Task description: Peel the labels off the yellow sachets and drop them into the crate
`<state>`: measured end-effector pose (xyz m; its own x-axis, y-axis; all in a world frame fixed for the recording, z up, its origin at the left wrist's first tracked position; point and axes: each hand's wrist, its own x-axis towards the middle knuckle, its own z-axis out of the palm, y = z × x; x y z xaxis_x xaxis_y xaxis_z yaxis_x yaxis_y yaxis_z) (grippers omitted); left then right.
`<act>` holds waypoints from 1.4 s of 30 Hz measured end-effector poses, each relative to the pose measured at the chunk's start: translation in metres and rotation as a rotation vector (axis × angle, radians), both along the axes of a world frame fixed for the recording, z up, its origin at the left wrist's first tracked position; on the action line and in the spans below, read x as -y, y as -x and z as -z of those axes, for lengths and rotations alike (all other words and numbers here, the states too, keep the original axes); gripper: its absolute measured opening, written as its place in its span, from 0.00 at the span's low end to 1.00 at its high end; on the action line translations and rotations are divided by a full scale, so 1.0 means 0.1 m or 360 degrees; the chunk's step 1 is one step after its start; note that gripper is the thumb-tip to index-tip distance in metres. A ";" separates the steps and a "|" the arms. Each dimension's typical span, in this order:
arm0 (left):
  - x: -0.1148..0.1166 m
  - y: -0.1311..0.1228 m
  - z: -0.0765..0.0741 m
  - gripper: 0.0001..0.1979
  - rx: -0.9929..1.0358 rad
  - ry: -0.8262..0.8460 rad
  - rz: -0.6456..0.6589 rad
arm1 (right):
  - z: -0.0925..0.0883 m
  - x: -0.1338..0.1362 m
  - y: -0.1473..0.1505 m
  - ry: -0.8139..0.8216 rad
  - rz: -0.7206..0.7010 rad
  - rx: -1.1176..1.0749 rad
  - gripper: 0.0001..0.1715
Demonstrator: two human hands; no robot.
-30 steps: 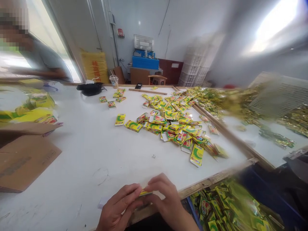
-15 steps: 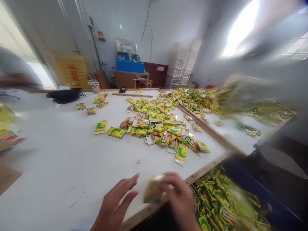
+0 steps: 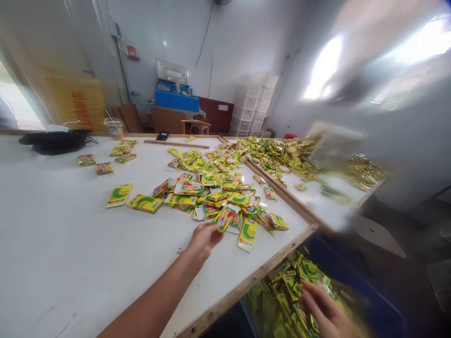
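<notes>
My left hand (image 3: 205, 241) reaches out over the white table and has its fingers closed on the near end of a small yellow-green carton (image 3: 226, 217) with a red and pink printed face. That carton is at the front of a loose heap of similar cartons (image 3: 211, 178). Low on the right, my right hand (image 3: 322, 305) hangs over a blue bin (image 3: 366, 291) filled with more yellow-green cartons (image 3: 291, 291). Its fingers are stretched out, slightly blurred, and no carton shows in them.
A wooden edge strip (image 3: 260, 277) borders the table beside the bin. Beyond a wooden divider (image 3: 282, 190) lie many shiny small packets (image 3: 271, 152) and a tilted white crate (image 3: 333, 143). A black bag (image 3: 56, 141), a drink cup (image 3: 113, 127) and a phone (image 3: 162, 135) stand along the far edge.
My left hand has moved forward from the table's near edge to the heap and taken hold of a carton. My right hand has swung right over the bin, and its carton is gone from it.
</notes>
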<state>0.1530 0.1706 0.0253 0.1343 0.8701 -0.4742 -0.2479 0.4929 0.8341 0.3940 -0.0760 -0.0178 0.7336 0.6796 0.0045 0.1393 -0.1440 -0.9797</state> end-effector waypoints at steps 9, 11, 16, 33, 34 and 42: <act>1.47 1.35 0.11 0.23 -0.0453 -0.0731 0.0003 | -0.26 -1.16 2.19 -0.0484 -0.0913 -0.0555 0.17; 1.56 1.55 0.17 0.21 -0.0656 -0.0863 -0.0157 | -0.27 -1.14 2.38 -0.0412 -0.1209 -0.0416 0.14; 1.65 1.85 0.25 0.17 -0.0688 -0.0809 -0.0074 | -0.26 -1.04 2.53 -0.0292 -0.1655 -0.0097 0.22; 1.60 1.87 0.28 0.18 -0.0659 -0.0892 -0.0254 | -0.47 -1.08 2.28 -0.0290 -0.1632 -0.0048 0.15; 1.59 1.88 0.28 0.19 -0.0666 -0.0890 -0.0255 | -0.49 -1.09 2.28 -0.0310 -0.1649 -0.0013 0.15; 1.54 1.86 0.20 0.11 -0.0804 -0.0955 -0.0184 | -0.54 -1.15 2.37 -0.0308 -0.1511 0.0122 0.05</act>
<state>-0.0330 0.0170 0.0058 -0.0787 0.9918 0.1007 0.2097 -0.0823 0.9743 0.1566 0.0394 0.0366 -0.1265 0.9709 0.2033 0.1791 0.2239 -0.9580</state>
